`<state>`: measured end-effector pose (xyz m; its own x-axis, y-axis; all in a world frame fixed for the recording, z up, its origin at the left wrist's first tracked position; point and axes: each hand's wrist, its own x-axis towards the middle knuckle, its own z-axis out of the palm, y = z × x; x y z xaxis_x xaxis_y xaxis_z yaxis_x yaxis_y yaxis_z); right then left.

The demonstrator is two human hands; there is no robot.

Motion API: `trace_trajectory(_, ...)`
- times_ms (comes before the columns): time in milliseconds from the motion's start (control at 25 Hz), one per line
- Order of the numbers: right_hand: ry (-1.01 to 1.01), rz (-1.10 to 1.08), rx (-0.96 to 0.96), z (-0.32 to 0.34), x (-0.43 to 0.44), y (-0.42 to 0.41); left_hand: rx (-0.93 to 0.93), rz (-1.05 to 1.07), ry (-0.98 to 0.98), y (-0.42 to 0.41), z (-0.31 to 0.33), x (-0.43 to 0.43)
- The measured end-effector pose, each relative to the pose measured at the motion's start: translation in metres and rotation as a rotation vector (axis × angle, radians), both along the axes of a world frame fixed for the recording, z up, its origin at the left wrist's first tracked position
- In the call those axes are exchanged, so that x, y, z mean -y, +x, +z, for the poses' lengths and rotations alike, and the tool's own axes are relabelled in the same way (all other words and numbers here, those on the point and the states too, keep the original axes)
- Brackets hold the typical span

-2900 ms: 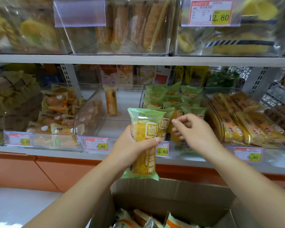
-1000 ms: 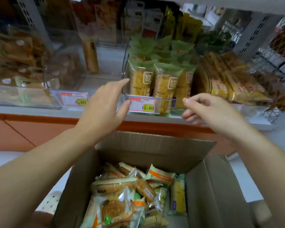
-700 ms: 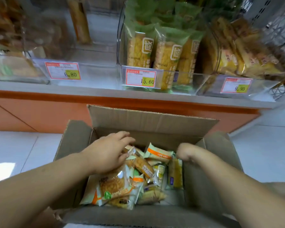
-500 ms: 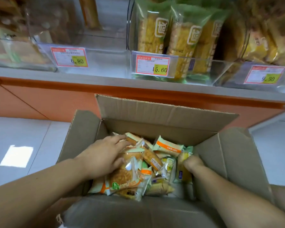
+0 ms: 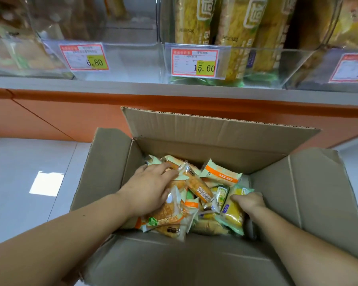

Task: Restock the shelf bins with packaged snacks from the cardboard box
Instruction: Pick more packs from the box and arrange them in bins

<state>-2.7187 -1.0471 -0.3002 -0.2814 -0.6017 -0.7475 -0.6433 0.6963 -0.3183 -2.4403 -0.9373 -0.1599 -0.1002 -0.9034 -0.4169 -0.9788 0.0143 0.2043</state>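
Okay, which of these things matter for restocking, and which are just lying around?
In the job: cardboard box, snack packs, yellow pack gripped by right hand, left hand on the packs, shelf bins.
Just there: price tags, orange base panel, floor.

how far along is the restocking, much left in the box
Done: the 15.60 bin holds upright green packs at its front. In hand: both hands are in the box; the right hand grips a yellow pack, the left hand rests flat on the pile. Left: that pile covers most of the box floor, and the 6.80 bin looks mostly bare in front, so a good share likely remains.
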Motion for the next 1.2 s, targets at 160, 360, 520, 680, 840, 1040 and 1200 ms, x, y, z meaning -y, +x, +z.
trace_trajectory(160,-0.024,-0.176,0.28,0.05,-0.002,0.003,-0.105,-0.002,-0.063,-0.014,0.006,0.009)
trace_trajectory(360,-0.238,-0.03,0.632,0.139,-0.024,0.022,-0.466,0.111,0.066,-0.063,0.033,0.021)
trace_trajectory(520,-0.381,0.056,0.748,0.177,-0.037,0.026,-0.72,0.244,0.18,-0.077,0.043,0.027)
trace_trajectory(680,-0.429,0.033,0.881,0.204,-0.025,0.023,-0.884,0.317,0.168,-0.073,0.056,0.035)
trace_trajectory(840,-0.49,0.127,0.934,0.231,-0.008,0.021,-0.929,0.309,0.098,-0.073,0.074,0.045)
trace_trajectory(1040,-0.936,0.157,0.896,0.312,0.026,0.024,-0.778,0.218,-0.319,-0.058,0.143,0.08)
trace_trajectory(1200,-1.311,0.235,0.777,0.395,0.072,0.023,-0.437,0.287,-0.909,-0.018,0.184,0.112)
